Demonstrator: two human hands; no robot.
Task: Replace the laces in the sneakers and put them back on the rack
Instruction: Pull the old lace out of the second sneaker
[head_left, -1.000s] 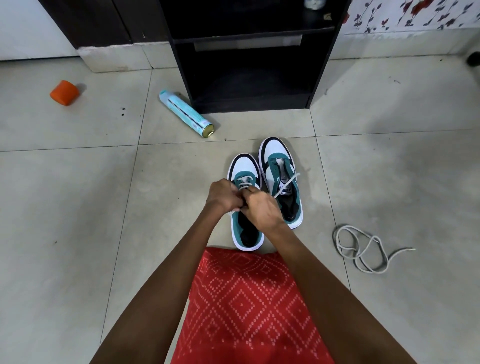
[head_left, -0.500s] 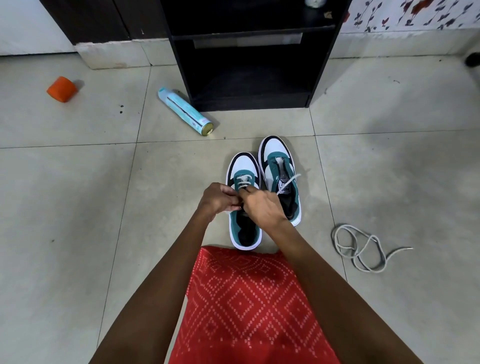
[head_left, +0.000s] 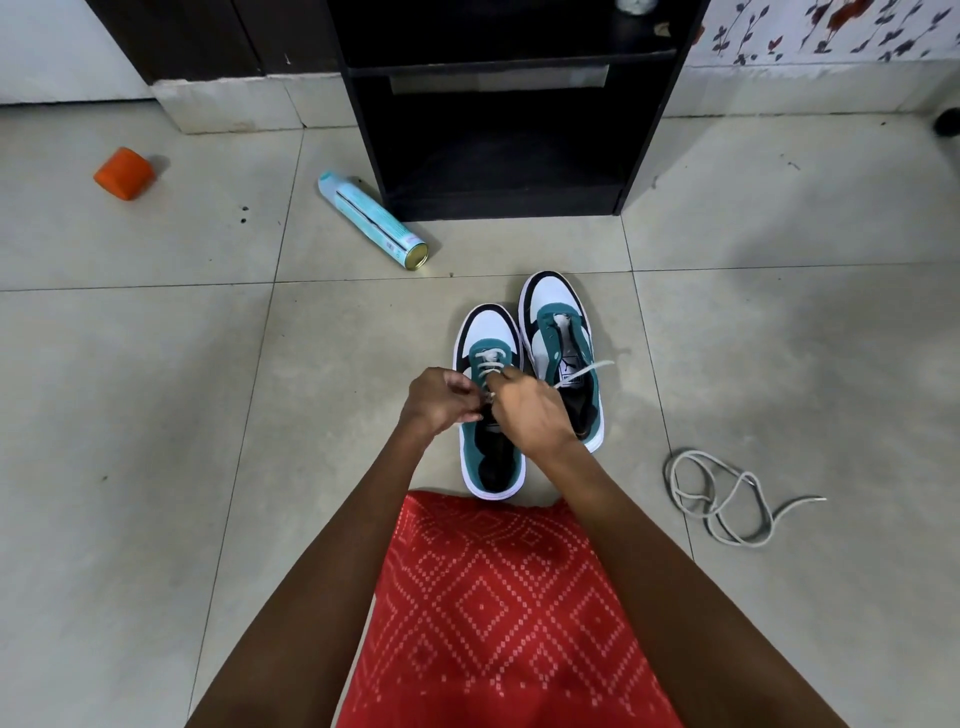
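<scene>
Two teal, white and black sneakers stand side by side on the tiled floor. The left sneaker (head_left: 488, 457) has a white lace (head_left: 489, 364) threaded through its front eyelets. My left hand (head_left: 441, 400) and my right hand (head_left: 530, 413) meet over its tongue, each pinching the lace. One lace end (head_left: 587, 371) trails right across the right sneaker (head_left: 553, 312), which has no lacing. A second loose lace (head_left: 727, 499) lies coiled on the floor to the right. The black rack (head_left: 498, 135) stands just beyond the shoes.
A light-blue spray can (head_left: 371, 221) lies on its side left of the rack. An orange cap (head_left: 123, 173) sits at the far left. My red patterned garment (head_left: 493, 613) fills the near floor between my arms.
My hands have shifted slightly apart over the left sneaker, still working the lace. The view has tilted a little; the shoes and the loose lace have not moved.
</scene>
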